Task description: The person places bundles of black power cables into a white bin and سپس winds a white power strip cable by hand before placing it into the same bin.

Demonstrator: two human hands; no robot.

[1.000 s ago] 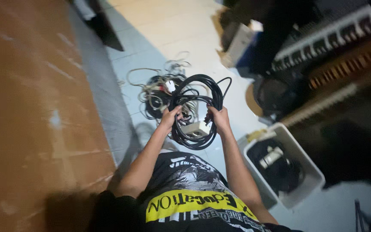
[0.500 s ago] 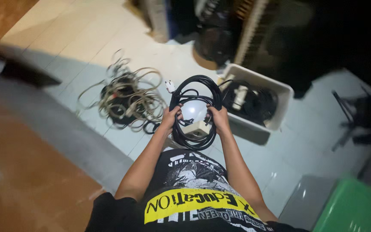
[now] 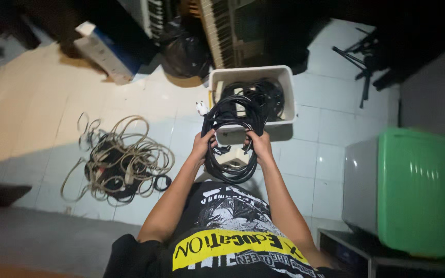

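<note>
I hold a coil of black cable (image 3: 231,116) in front of my chest with both hands. My left hand (image 3: 203,144) grips the coil's left side and my right hand (image 3: 260,145) grips its right side. A whitish plug or adapter block (image 3: 234,156) hangs inside the loop between my hands. Just beyond the coil stands a white plastic bin (image 3: 287,86) with more black cables inside.
A tangled heap of beige and black cables (image 3: 119,159) lies on the white tiled floor to the left. A green and grey box (image 3: 413,190) sits on a stand at right. Keyboards (image 3: 217,25), a black bag (image 3: 184,51) and a white carton (image 3: 104,49) line the far side.
The view has swung: the bin now lies straight ahead of the coil and the beige heap is further left. My hands keep the same grip on the coil.
</note>
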